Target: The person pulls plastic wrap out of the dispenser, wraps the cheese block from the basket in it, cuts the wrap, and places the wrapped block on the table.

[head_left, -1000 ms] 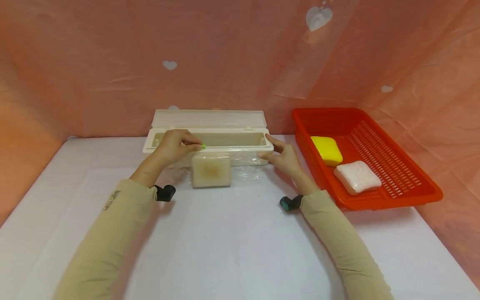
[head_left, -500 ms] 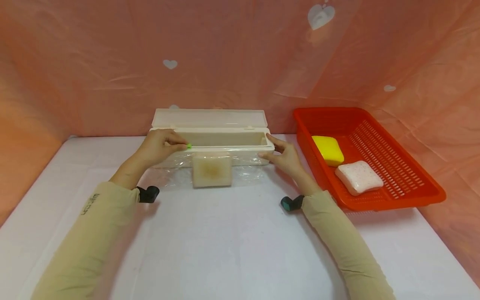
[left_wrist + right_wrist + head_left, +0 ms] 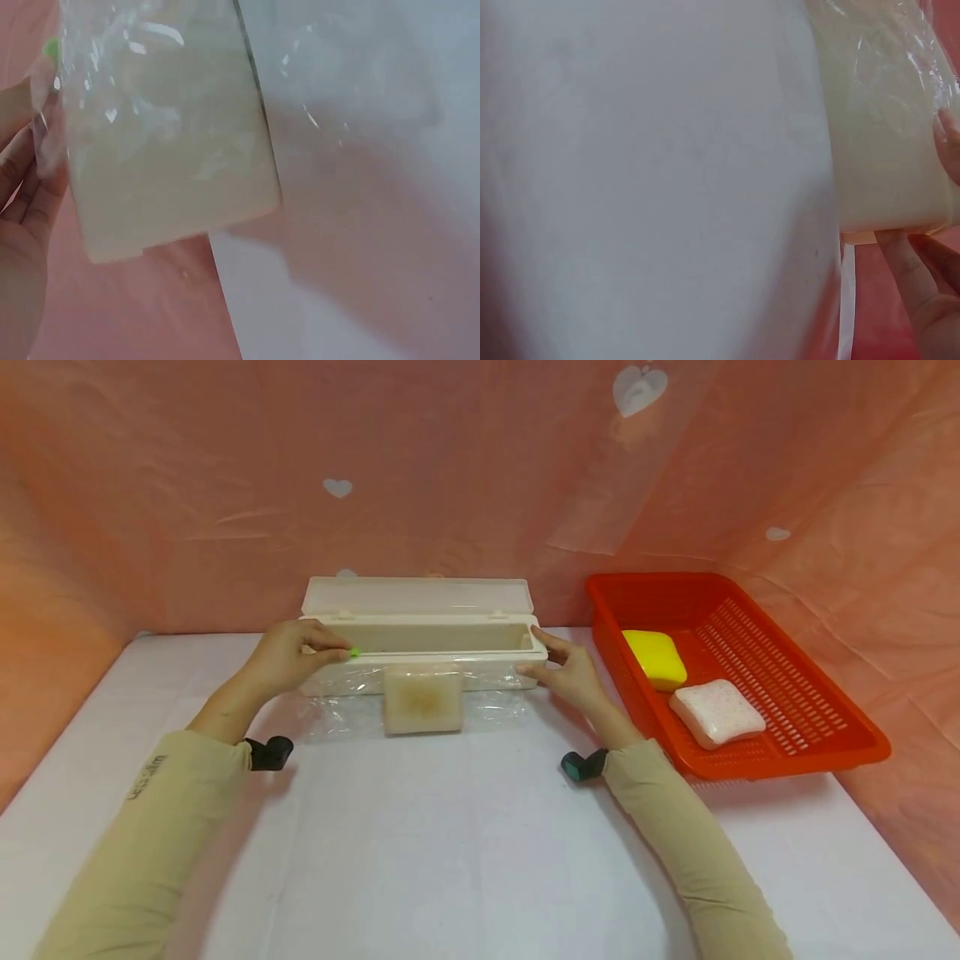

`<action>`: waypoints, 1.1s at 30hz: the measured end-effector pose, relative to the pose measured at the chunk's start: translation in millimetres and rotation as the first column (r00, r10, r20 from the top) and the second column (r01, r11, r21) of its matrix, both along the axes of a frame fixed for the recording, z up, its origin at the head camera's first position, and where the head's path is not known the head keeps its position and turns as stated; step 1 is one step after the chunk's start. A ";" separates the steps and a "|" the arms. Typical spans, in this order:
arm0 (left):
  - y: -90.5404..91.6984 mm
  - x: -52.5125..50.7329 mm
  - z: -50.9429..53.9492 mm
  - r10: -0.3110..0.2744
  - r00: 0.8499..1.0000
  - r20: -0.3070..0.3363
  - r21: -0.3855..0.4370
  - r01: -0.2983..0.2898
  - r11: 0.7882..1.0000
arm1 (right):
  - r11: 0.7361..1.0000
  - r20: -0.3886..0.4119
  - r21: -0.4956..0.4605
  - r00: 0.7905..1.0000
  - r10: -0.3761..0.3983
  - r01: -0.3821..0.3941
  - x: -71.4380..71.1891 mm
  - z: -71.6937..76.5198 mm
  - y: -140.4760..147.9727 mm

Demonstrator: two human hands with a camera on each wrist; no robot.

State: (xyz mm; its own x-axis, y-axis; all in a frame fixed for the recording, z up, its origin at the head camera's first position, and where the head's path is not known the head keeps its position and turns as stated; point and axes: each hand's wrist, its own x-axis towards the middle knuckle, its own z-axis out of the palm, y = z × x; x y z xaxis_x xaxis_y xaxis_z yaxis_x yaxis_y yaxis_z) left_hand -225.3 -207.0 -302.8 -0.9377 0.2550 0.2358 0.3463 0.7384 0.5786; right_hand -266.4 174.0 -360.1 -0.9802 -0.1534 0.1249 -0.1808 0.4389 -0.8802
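The box (image 3: 435,639) sits at the back of the counter (image 3: 450,843), its lid (image 3: 417,597) raised. The left hand (image 3: 292,656) pinches the green slider (image 3: 355,652) at the front rim, likely to guide it; the right hand (image 3: 567,677) grips the box's right end, seemingly as a brace. Film (image 3: 341,714) spreads either side of the pale block (image 3: 423,702) in front. The basket (image 3: 780,769) at right keeps the yellow block (image 3: 655,660) and white block (image 3: 717,714) aside.

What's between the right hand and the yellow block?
Head view: a strip of white tablecloth, then the side wall of the red basket. Right hand is outside, yellow block inside.
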 end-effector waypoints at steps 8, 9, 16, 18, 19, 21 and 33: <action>-14.8 4.8 1.7 0.012 0.999 -0.033 -0.031 -0.013 0.999 | 1.000 0.002 -0.018 1.000 0.022 -0.022 1.1 2.1 -4.8; -18.9 5.9 1.9 0.014 0.999 -0.045 -0.038 -0.016 0.999 | 1.000 0.004 -0.016 1.000 0.022 -0.022 0.9 2.1 -4.9; -36.5 11.1 -0.4 0.030 0.995 -0.090 -0.036 -0.034 0.999 | 1.000 0.035 -0.010 0.999 -0.003 0.004 1.0 2.6 -1.3; -35.9 11.8 -1.1 0.027 0.995 -0.094 -0.030 -0.030 0.999 | 1.000 0.041 -0.005 0.999 -0.003 0.004 1.0 1.4 -0.3; -36.4 11.9 -1.6 0.026 0.995 -0.098 -0.039 -0.030 0.999 | 1.000 0.043 -0.006 0.999 0.000 0.000 1.0 1.1 -0.5; -37.2 12.4 -2.3 0.027 0.994 -0.105 -0.054 -0.033 0.998 | 1.000 0.048 -0.002 0.999 0.006 -0.006 1.2 0.5 -0.8; -53.2 16.8 -8.1 0.062 0.975 -0.213 -0.082 -0.081 0.993 | 0.999 0.100 0.000 0.994 0.047 -0.047 6.5 9.7 6.4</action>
State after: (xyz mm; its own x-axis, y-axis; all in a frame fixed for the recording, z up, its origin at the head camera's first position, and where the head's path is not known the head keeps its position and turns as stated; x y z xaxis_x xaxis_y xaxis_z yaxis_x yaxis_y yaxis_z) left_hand -208.5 -260.2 -311.0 -0.8862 0.2184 0.4085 0.3976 0.8112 0.4288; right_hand -259.9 180.4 -350.5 -0.9794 -0.2001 0.0260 -0.1123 0.4336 -0.8941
